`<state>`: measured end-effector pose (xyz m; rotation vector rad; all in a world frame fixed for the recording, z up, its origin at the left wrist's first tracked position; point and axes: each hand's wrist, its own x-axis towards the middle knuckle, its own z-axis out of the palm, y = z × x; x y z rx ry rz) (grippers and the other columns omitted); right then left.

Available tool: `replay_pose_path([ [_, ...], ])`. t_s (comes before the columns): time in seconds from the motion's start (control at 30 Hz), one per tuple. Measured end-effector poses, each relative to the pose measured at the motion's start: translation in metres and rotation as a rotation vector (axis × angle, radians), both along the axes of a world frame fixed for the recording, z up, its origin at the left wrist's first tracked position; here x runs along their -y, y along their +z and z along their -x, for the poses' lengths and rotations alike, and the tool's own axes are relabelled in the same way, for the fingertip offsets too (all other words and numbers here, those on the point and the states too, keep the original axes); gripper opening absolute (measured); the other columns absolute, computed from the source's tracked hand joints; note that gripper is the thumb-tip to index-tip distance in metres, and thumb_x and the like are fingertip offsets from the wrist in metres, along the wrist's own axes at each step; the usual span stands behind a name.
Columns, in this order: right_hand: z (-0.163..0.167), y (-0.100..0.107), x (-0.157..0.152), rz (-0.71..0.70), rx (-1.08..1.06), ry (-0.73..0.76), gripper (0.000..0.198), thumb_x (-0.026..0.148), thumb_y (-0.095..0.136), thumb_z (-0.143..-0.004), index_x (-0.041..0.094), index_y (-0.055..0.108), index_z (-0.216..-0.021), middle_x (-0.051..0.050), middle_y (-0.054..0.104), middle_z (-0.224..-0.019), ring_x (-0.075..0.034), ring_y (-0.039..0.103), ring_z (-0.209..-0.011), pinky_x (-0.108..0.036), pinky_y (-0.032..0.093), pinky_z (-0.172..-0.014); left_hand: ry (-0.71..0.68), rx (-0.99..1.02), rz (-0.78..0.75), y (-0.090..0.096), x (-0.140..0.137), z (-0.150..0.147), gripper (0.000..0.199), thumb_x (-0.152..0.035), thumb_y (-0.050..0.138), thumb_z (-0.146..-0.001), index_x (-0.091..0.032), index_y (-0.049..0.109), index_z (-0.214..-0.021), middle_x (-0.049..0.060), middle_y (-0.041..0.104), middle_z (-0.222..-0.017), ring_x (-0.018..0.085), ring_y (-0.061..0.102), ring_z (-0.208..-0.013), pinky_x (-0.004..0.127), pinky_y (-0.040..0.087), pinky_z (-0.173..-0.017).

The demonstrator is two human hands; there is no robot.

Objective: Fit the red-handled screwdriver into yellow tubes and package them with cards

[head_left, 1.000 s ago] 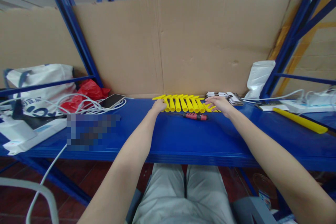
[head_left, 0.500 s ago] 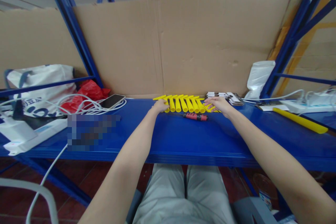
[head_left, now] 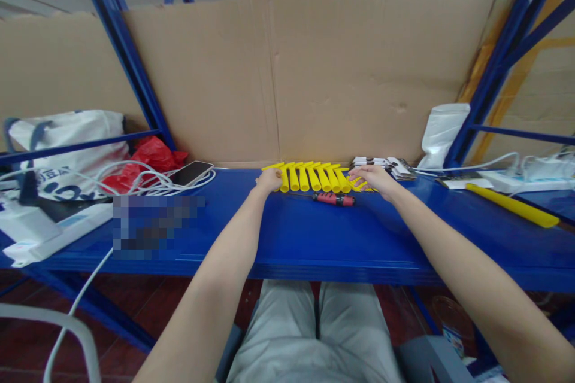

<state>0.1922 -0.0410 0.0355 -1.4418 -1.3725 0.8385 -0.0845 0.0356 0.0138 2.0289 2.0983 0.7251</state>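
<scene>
A row of several yellow tubes [head_left: 315, 179] with slanted flat upper parts lies side by side at the back of the blue table. My left hand [head_left: 268, 181] is at the row's left end with its fingers curled against the leftmost tube; what they hold, if anything, is hidden. At the right end, my right hand [head_left: 372, 178] has its fingers stretched apart over thin yellow pieces [head_left: 359, 183]. Just in front of the tubes lies a screwdriver [head_left: 335, 198] with a red and black handle, its shaft pointing left.
Black-and-white packets [head_left: 371, 162] lie behind my right hand. A yellow bar [head_left: 512, 206] and a white power strip [head_left: 530, 181] are farther right. To the left are a phone [head_left: 193, 173], white cables, a red plastic bag [head_left: 155, 158] and a cloth bag [head_left: 72, 149]. Cardboard [head_left: 341, 78] stands behind.
My left hand has shifted slightly left, and its fingers have drawn back from over the leftmost tube. My right hand, the tubes and the screwdriver look the same.
</scene>
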Motion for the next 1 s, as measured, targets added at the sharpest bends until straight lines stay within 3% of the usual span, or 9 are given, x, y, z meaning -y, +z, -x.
replay_pose_path([
  [0.3, -0.005, -0.006, -0.009, -0.046, 0.084, 0.01, 0.011, 0.012, 0.053, -0.08, 0.012, 0.064, -0.08, -0.007, 0.068, -0.08, -0.007, 0.054, -0.054, -0.017, 0.043, -0.048, 0.0, -0.19, -0.032, 0.006, 0.017, -0.008, 0.032, -0.023, 0.048, -0.079, -0.025, 0.068, -0.104, 0.007, 0.067, -0.113, 0.025, 0.058, -0.111, 0.04, 0.043, -0.095],
  [0.47, -0.009, -0.008, -0.013, -0.199, 0.494, 0.014, 0.018, 0.013, 0.048, -0.081, 0.013, 0.066, -0.082, -0.005, 0.068, -0.078, -0.011, 0.056, -0.06, -0.02, 0.044, -0.058, -0.053, -0.287, -0.065, 0.011, 0.026, -0.016, 0.033, -0.026, 0.044, -0.082, -0.022, 0.067, -0.105, 0.009, 0.066, -0.115, 0.025, 0.059, -0.109, 0.036, 0.044, -0.093],
  [0.6, -0.008, -0.002, -0.005, -0.274, 0.754, 0.08, 0.022, 0.016, 0.046, -0.082, 0.015, 0.068, -0.085, -0.005, 0.069, -0.079, -0.014, 0.059, -0.069, -0.021, 0.042, -0.062, -0.085, -0.23, -0.152, 0.019, 0.032, -0.024, 0.034, -0.025, 0.043, -0.083, -0.019, 0.067, -0.107, 0.011, 0.067, -0.11, 0.025, 0.061, -0.106, 0.032, 0.047, -0.089],
  [0.8, -0.008, 0.003, 0.001, -0.268, 0.98, 0.168, 0.02, 0.013, 0.048, -0.079, 0.015, 0.067, -0.073, -0.006, 0.069, -0.079, -0.015, 0.059, -0.07, -0.021, 0.038, -0.063, -0.164, -0.011, -0.232, 0.026, 0.036, -0.036, 0.036, -0.02, 0.043, -0.084, -0.016, 0.066, -0.111, 0.008, 0.068, -0.11, 0.019, 0.063, -0.101, 0.025, 0.047, -0.087],
  [1.0, -0.028, 0.015, -0.006, -0.136, 0.989, 0.162, 0.021, 0.011, 0.053, -0.074, 0.017, 0.062, -0.056, -0.004, 0.062, -0.056, -0.014, 0.054, -0.056, -0.022, 0.035, -0.054, -0.195, -0.109, -0.28, 0.027, 0.046, -0.045, 0.034, -0.022, 0.043, -0.084, -0.017, 0.068, -0.106, 0.008, 0.069, -0.107, 0.021, 0.062, -0.102, 0.029, 0.047, -0.089],
])
